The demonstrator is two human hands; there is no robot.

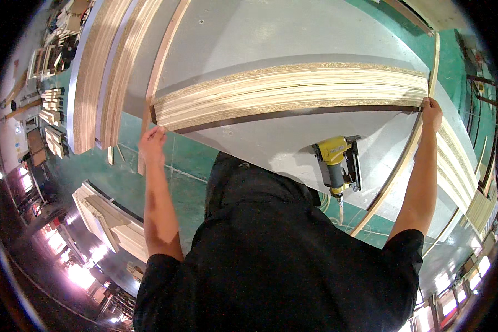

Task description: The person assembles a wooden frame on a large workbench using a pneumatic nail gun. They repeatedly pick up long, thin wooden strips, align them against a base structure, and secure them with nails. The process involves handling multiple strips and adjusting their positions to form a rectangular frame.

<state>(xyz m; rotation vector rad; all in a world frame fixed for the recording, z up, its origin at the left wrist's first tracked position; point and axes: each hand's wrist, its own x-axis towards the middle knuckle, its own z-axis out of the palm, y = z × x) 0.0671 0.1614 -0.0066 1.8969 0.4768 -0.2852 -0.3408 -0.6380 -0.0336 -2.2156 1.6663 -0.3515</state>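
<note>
A long stack of layered wooden strips [293,91] lies across the grey tabletop [243,146], its pale layered edges facing up. At its near left corner, my left hand [152,145] has its fingers closed, right beside a narrow wooden rail [159,66]. My right hand [431,115] is closed at the stack's right end, by a second wooden rail [395,171]. Just how the fingers grip at either end is partly hidden. Nearer to me on the tabletop, a yellow and black nail gun [333,161] lies with its air hose connected.
Thick layered boards [97,77] stand at the far left. More layered strips [456,160] lie beyond my right forearm. Below left, panels [108,218] are piled above the green floor [185,193]. Wood pieces [52,108] are stacked farther left.
</note>
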